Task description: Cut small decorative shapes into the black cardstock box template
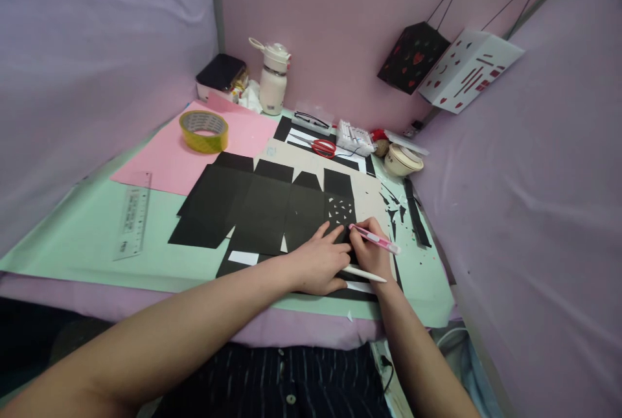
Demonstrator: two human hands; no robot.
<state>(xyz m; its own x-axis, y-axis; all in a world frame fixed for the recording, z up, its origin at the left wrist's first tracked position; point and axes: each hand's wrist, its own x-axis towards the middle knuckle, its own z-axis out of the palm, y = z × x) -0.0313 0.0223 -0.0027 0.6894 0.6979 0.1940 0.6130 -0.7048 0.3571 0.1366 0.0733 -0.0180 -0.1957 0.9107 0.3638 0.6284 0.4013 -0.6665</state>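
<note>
A black card box blank (265, 204) with flaps along its edges lies flat, and small shapes are cut through its right panel. On that panel's lower part rests my left hand (318, 261), fingers spread and pressing the card. My right hand (372, 253) is closed around a slim pink craft knife (376, 238), its tip at the card just right of my left fingertips; the blade itself is too small to make out. A cream pen-like stick (367, 273) lies between my two hands. Beneath the blank is a beige board (368, 192).
Black paper scraps (392, 214) and a black strip (418, 214) lie on the right. Red-handled scissors (323, 148), a marker box (356, 138) and a bowl (403, 160) stand behind. Yellow tape (204, 133), a clear ruler (132, 220) and a white bottle (273, 84) are leftward. Paper lanterns (466, 71) hang above right.
</note>
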